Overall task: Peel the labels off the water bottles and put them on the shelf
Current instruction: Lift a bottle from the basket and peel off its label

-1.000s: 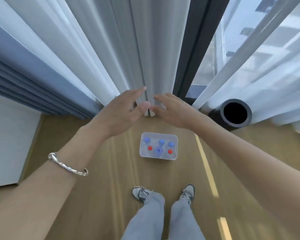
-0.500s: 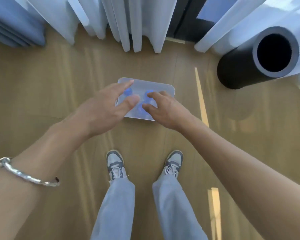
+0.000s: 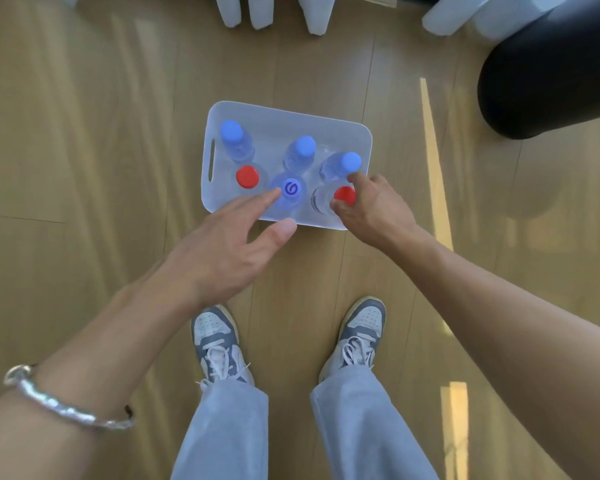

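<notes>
Left hand, fingers spread, tips just short of logo-capped water bottle in white basket; right hand pinching red-capped water bottle at its cap: probably full, heavy, slick, best gripped at the neck.

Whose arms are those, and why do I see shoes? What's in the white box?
No robot here: the camera sits on a person's head and looks down, so you see their own arms, legs and shoes. On the wooden floor stands a white basket with six water bottles, capped blue or red. The right hand pinches the cap of a red-capped bottle. The left hand is open, fingers stretched towards the swirl-capped bottle, holding nothing.
</notes>
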The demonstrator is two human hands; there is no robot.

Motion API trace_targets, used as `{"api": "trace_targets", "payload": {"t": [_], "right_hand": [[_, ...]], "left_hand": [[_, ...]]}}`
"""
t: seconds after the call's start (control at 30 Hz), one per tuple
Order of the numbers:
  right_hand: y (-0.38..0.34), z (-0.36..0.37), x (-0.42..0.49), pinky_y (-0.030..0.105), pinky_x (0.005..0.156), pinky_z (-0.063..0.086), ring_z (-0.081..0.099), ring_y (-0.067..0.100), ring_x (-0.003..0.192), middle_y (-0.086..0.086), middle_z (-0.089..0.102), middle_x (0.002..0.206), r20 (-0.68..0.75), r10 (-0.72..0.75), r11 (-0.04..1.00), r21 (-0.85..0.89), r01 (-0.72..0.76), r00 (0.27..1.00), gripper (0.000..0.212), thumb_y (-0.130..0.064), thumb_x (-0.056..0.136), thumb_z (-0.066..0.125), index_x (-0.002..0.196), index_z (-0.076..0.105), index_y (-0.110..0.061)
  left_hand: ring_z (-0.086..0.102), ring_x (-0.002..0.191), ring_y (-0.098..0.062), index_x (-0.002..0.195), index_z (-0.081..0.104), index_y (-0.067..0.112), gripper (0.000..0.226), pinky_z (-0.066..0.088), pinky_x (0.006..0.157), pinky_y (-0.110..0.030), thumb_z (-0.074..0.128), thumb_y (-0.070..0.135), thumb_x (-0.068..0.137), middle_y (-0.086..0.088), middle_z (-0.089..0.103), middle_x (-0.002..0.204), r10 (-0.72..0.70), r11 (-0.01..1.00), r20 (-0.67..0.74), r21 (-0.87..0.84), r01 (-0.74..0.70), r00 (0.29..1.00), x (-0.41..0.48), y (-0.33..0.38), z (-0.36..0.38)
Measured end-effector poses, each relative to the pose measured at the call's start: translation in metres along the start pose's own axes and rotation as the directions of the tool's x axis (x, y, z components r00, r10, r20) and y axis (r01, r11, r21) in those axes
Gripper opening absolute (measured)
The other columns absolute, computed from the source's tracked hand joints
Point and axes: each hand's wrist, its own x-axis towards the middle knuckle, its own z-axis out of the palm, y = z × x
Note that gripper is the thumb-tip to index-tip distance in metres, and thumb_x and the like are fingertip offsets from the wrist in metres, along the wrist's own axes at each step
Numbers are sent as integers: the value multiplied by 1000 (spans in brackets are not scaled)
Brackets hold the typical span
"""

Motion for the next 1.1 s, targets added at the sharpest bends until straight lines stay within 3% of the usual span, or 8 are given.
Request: {"api": "trace_targets", "payload": {"t": [0.2,0.43,0.53,0.63,0.73,0.83,0.97,1.1], "right_hand": [[6,17,16,34,72,42,47,30,82,11,48,111,3,2,1000,-16,-2,1000,33,-38,94,46,118,50,-17],[8,34,27,32,69,40,54,32,87,8,51,103,-98,-94,994,38,98,991,26,-32,91,50,113,57,-20],[2,36,38,30,66,36,52,30,83,7,56,103,-126,-134,991,-45,129,983,29,-27,89,49,115,59,-23],[-10,43,50,29,63,33,49,31,75,5,51,89,-214,-205,976,-115,184,955,26,-25,85,49,107,61,-20],[-15,51,56,29,61,30,46,30,71,4,48,82,-309,-223,974,-120,195,925,23,-27,85,48,99,61,-16],[-12,62,62,29,60,30,47,29,71,3,49,79,-393,-268,963,-115,243,880,20,-30,85,49,94,59,-14],[-6,72,62,31,62,37,53,28,73,0,50,77,-458,-290,948,-18,317,840,22,-39,82,53,80,49,-18],[7,85,70,33,60,47,60,30,67,2,60,73,-555,-288,924,52,378,780,31,-45,75,59,78,63,-14]], "left_hand": [[19,142,1,147,24,43,59,19,100,-19,34,58,90,20,22,155,-10,1000,5,16,10,1000,23,-6,7],[25,138,2,147,25,42,58,19,96,-17,34,57,92,21,28,152,-1,999,35,51,-1,999,43,-21,32],[23,140,2,147,25,43,58,19,100,-17,35,58,91,21,27,153,19,998,36,64,-22,999,56,-33,32],[22,136,9,146,26,42,57,17,99,-11,36,55,92,23,26,153,46,994,-24,97,-44,999,64,-44,32],[29,120,17,145,31,41,53,25,90,-6,38,53,93,23,33,148,50,998,-114,45,-45,992,72,-50,42],[38,129,-1,142,35,43,57,33,100,-22,35,63,89,19,43,141,58,998,-201,-2,-59,978,77,-60,64],[43,121,7,130,47,41,48,40,100,-27,38,60,86,21,51,131,116,987,-230,-82,-138,966,96,-59,99],[50,114,9,118,47,45,52,45,94,-27,33,71,74,25,57,118,155,984,-157,-70,-167,975,119,-59,108]]}}
